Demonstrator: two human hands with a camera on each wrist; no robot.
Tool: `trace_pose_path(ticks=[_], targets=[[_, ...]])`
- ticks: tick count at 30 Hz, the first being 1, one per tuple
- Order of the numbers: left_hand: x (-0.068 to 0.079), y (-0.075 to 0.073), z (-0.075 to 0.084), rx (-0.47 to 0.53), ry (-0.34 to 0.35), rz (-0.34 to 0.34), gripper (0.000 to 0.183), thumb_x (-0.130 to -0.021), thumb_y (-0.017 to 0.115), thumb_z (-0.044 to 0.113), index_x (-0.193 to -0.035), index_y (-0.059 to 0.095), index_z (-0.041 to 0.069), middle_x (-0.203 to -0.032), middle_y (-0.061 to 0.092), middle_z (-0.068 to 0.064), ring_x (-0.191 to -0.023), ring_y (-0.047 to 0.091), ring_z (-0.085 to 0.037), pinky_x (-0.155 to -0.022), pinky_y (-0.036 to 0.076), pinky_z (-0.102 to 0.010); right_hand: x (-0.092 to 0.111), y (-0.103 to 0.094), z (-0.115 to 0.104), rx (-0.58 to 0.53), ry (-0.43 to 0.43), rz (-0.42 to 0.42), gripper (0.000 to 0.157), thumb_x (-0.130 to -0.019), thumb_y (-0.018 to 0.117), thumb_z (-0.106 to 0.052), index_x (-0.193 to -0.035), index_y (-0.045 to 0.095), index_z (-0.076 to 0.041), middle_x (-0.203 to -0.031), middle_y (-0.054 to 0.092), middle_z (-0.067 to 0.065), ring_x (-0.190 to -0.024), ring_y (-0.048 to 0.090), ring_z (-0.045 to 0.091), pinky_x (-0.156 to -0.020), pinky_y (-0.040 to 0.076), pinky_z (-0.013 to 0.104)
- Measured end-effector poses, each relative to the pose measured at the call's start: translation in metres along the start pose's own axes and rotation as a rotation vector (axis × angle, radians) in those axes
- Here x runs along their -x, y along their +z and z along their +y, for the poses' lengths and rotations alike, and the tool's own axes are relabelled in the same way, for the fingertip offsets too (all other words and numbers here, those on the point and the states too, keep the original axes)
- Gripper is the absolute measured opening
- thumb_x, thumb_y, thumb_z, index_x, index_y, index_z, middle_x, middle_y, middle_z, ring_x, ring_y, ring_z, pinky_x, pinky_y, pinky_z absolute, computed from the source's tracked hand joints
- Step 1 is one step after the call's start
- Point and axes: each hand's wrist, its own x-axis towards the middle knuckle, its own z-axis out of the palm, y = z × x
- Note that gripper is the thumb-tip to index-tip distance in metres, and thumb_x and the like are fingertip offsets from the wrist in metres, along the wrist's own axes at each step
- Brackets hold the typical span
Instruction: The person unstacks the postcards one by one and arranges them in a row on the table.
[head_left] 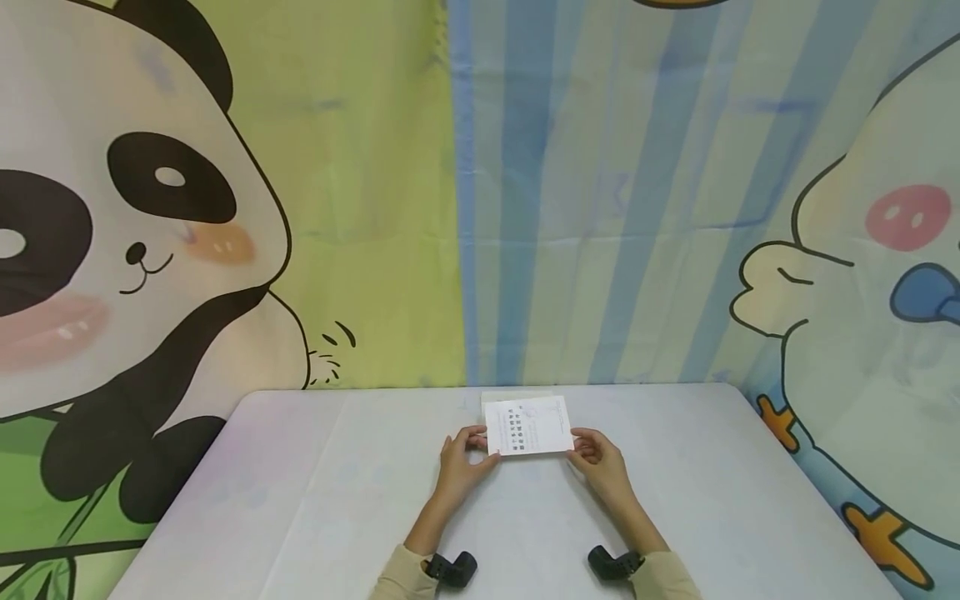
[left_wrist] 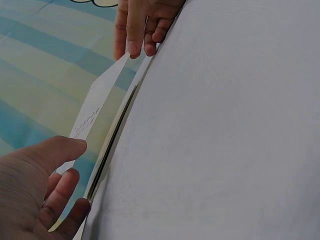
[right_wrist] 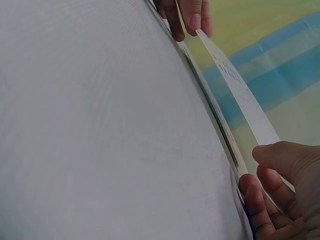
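Note:
A white printed card [head_left: 542, 427] with rows of dark characters is held up by its two sides, just above the far part of the table. My left hand [head_left: 459, 468] pinches its left edge, thumb on the near face. At the opposite edge my right hand [head_left: 604, 472] pinches it the same way. Under the card lies a thin, pale flat thing [left_wrist: 114, 131] with a dark line along its side. In the head view only a pale strip of it [head_left: 517, 394] shows behind the card. Its kind cannot be made out.
A white-covered table [head_left: 360, 500] spreads beneath the hands. Behind it hangs a curtain [head_left: 570, 208] with stripes, a cartoon panda [head_left: 150, 250] at left and a white cartoon animal [head_left: 870, 375] at right. Dark wrist cameras [head_left: 456, 571] sit at both cuffs.

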Motion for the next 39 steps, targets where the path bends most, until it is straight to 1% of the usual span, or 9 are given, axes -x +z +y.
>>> trace_pose_path(ticks=[1,6,8,9,15,17,25,34,39], targets=[[0.001,0.001,0.001,0.004,0.002,0.000,0.046,-0.075,0.081,0.008,-0.115,0.060,0.000,-0.089,0.066,-0.006,-0.094,0.061,-0.029,-0.113,0.009,-0.063,0.001,-0.002,0.000,0.005,0.005,-0.001,0.038,-0.081,0.075,0.002,-0.117,0.063,0.003,-0.097,0.063,0.016,-0.083,0.059,0.012,-0.071,0.050,0.017],[0.005,0.008,0.006,-0.029,-0.006,-0.016,0.045,-0.074,0.083,0.010,-0.114,0.062,0.004,-0.089,0.066,0.000,-0.092,0.061,-0.020,-0.102,0.037,-0.047,0.005,-0.013,0.003,0.039,0.006,-0.004,0.037,-0.081,0.075,0.002,-0.116,0.063,0.004,-0.097,0.063,0.016,-0.082,0.060,0.012,-0.070,0.051,0.018],[0.006,0.011,0.008,-0.050,-0.013,-0.027,0.045,-0.074,0.083,0.011,-0.114,0.063,0.006,-0.089,0.066,0.002,-0.092,0.060,-0.018,-0.093,0.043,-0.041,0.007,-0.018,0.004,0.055,0.012,-0.003,0.037,-0.081,0.074,0.003,-0.116,0.063,0.004,-0.097,0.063,0.016,-0.082,0.059,0.012,-0.070,0.051,0.018],[0.007,0.012,0.009,-0.049,-0.014,-0.034,0.045,-0.074,0.083,0.011,-0.114,0.063,0.006,-0.089,0.066,0.002,-0.092,0.060,-0.018,-0.092,0.044,-0.039,0.007,-0.020,0.004,0.061,0.016,-0.003,0.037,-0.081,0.074,0.003,-0.116,0.063,0.004,-0.097,0.063,0.016,-0.082,0.059,0.012,-0.070,0.051,0.018],[0.008,0.019,0.012,-0.038,-0.016,-0.068,0.046,-0.074,0.083,0.010,-0.114,0.062,0.006,-0.089,0.066,0.003,-0.093,0.061,-0.019,-0.095,0.044,-0.042,0.012,-0.031,0.005,0.055,0.025,-0.023,0.037,-0.083,0.073,0.002,-0.118,0.060,0.007,-0.101,0.060,0.017,-0.085,0.060,0.014,-0.069,0.051,0.017],[0.008,0.021,0.013,-0.031,-0.013,-0.079,0.046,-0.074,0.083,0.010,-0.115,0.062,0.006,-0.090,0.066,0.003,-0.093,0.061,-0.019,-0.096,0.043,-0.043,0.014,-0.034,-0.001,0.053,0.030,-0.025,0.037,-0.084,0.072,0.003,-0.118,0.060,0.008,-0.101,0.060,0.018,-0.085,0.060,0.016,-0.069,0.050,0.017],[0.012,0.026,0.019,-0.034,-0.018,-0.114,0.047,-0.075,0.082,0.011,-0.116,0.060,0.006,-0.090,0.066,0.003,-0.095,0.060,-0.020,-0.097,0.038,-0.047,0.016,-0.041,0.010,0.078,0.045,-0.022,0.036,-0.083,0.071,0.005,-0.117,0.061,0.006,-0.099,0.061,0.016,-0.082,0.060,0.012,-0.068,0.052,0.018],[0.015,0.037,0.022,-0.031,0.031,-0.151,0.046,-0.075,0.082,0.009,-0.115,0.061,0.004,-0.088,0.067,0.003,-0.091,0.061,-0.015,-0.093,0.043,-0.035,0.024,-0.057,0.007,0.110,0.081,-0.015,0.036,-0.084,0.070,0.004,-0.118,0.060,0.005,-0.102,0.060,0.017,-0.082,0.060,0.010,-0.069,0.052,0.018],[0.018,0.043,0.022,-0.042,0.060,-0.169,0.046,-0.075,0.081,0.009,-0.116,0.061,0.003,-0.089,0.067,0.004,-0.090,0.061,-0.014,-0.092,0.044,-0.035,0.026,-0.065,0.009,0.128,0.082,-0.017,0.037,-0.085,0.071,0.002,-0.120,0.059,0.006,-0.104,0.060,0.017,-0.082,0.060,0.008,-0.069,0.051,0.018]])
